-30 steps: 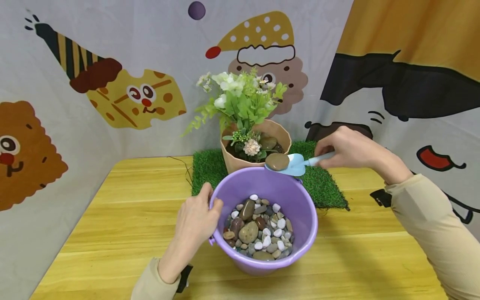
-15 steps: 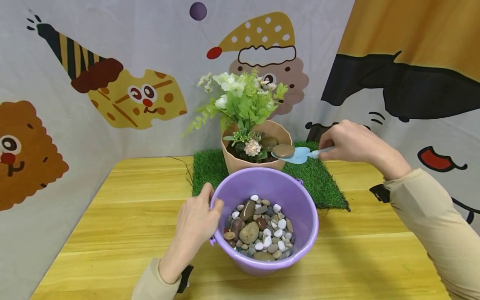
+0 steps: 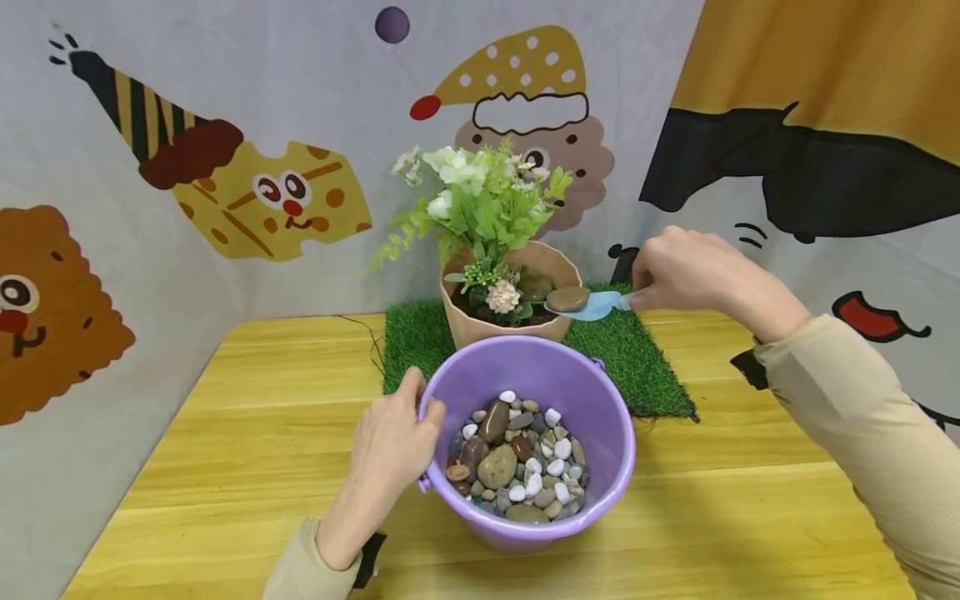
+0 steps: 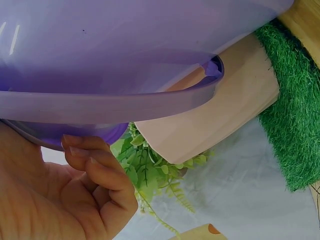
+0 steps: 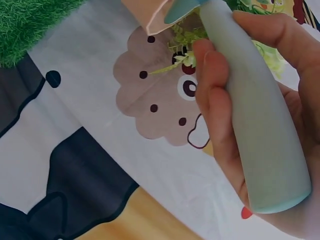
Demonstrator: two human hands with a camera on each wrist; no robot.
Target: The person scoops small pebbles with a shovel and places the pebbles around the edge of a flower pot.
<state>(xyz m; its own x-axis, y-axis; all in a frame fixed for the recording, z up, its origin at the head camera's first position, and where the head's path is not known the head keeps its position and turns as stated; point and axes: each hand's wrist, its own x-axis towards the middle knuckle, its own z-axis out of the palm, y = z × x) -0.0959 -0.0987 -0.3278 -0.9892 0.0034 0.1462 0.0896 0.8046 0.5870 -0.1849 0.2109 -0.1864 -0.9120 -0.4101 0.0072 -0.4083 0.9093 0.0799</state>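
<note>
My right hand (image 3: 693, 271) grips the handle (image 5: 262, 120) of a light-blue toy shovel (image 3: 600, 305). On the blade lies a smooth brown stone (image 3: 567, 299), over the front right rim of a beige plant pot (image 3: 480, 327). Inside the pot another stone (image 3: 536, 287) sits beside leafy stems with white and pink flowers (image 3: 480, 187). My left hand (image 3: 393, 437) holds the left rim of a purple bucket (image 3: 528, 358), its fingers curled at the rim in the left wrist view. White, grey and brown pebbles (image 3: 533, 483) cover the bucket's bottom.
The pot stands on a green artificial-grass mat (image 3: 645, 375), behind the bucket on a yellow wood-grain table (image 3: 247, 467). A cloth backdrop with cartoon figures (image 3: 300, 67) hangs close behind and at both sides. A dark thin strand (image 3: 372, 337) lies left of the mat.
My right hand has moved the shovel and stone slightly up and to the right, from above the bucket's back rim to the pot's rim. My left hand stays on the bucket.
</note>
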